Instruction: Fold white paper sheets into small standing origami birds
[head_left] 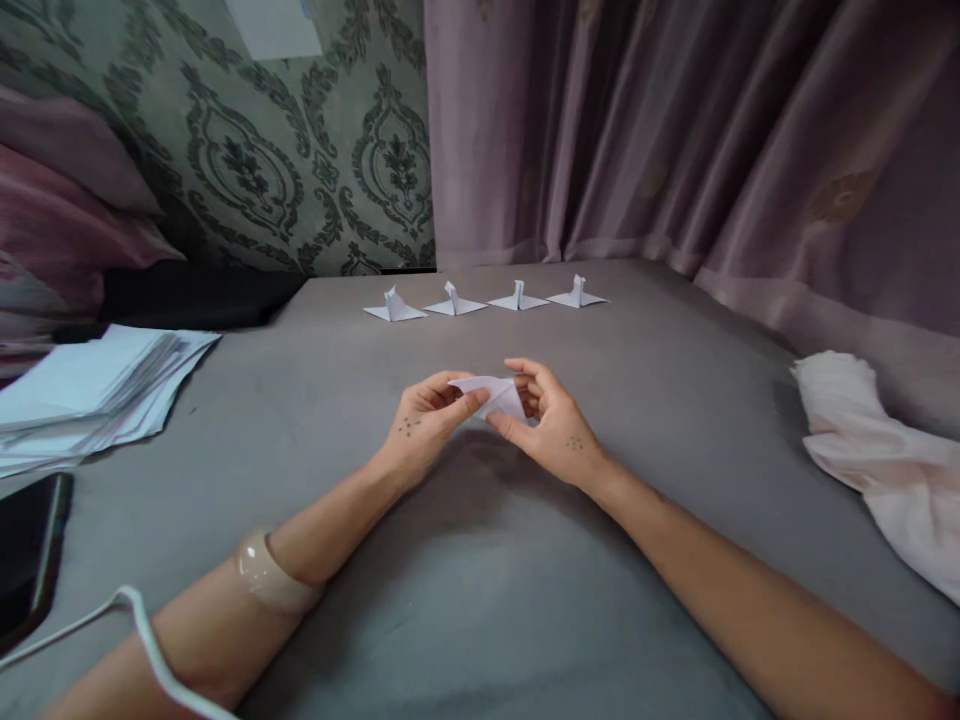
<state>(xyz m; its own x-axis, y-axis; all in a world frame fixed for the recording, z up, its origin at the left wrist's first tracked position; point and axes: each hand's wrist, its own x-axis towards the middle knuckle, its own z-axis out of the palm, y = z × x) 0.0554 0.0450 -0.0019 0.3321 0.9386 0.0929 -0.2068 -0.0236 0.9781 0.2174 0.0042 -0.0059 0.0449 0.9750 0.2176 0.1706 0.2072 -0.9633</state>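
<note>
A small folded piece of white paper (504,396) is held up between my two hands, above the grey surface. My left hand (429,425) pinches its left side, thumb on the near face and fingers behind. On the other side, my right hand (556,425) grips the lower right part with the thumb in front; its index finger is raised and curved over the top edge. Beyond my hands, several folded white paper figures (518,297) stand in a row, each with flat pointed sides and an upright middle part.
To the left lies a stack of white paper sheets (97,390), with a dark phone (30,555) nearer to me. A white cable (142,625) crosses my left forearm. Crumpled pale cloth (885,450) lies at the right. Purple curtains (570,130) hang behind the grey surface (300,400).
</note>
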